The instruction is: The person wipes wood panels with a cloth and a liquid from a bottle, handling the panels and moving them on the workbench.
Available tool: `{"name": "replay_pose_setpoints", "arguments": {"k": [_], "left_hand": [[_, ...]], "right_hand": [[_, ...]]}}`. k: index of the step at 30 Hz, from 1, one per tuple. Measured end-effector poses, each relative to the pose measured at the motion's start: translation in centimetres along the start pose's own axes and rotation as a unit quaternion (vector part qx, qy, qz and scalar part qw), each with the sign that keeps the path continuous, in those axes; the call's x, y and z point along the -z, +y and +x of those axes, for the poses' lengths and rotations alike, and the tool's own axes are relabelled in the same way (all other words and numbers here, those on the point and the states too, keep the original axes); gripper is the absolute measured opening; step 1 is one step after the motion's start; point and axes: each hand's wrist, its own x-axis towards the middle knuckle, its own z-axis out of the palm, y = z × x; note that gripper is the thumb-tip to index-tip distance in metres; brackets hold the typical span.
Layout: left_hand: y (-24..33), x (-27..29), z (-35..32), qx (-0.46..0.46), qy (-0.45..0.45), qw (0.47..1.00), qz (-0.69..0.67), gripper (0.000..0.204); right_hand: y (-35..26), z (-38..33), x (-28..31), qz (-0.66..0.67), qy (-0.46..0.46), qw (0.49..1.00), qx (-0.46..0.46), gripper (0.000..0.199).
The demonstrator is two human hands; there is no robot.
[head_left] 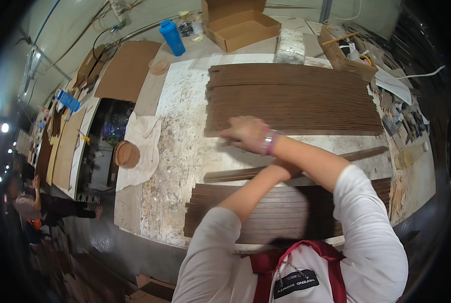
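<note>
right hand (245, 134): reaching across to the near edge of the far stack of brown strips (291, 98), fingers curled together, can't tell on what
left hand: hidden under the right forearm, I can't see its grip
bench (177, 151): white, scuffed, paint-stained; near stack (266, 212) by my chest
room: cluttered workshop
open cardboard box (240, 24): looks empty
blue bottle (172, 38): beside it
</note>
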Motion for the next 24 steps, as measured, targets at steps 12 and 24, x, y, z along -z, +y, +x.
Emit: {"name": "replay_pose_setpoints", "arguments": {"k": [12, 24], "left_hand": [[3.2, -3.8, 4.1, -0.042, 0.042, 0.969, 0.238, 0.047], [4.4, -3.8, 3.8, -0.049, -0.003, 0.968, 0.246, 0.056]], "right_hand": [[17.2, -45.1, 9.3, 0.347, 0.407, 0.660, -0.528, 0.049], [23.5, -53.6, 6.5, 0.093, 0.282, 0.703, -0.646, 0.058]]}}
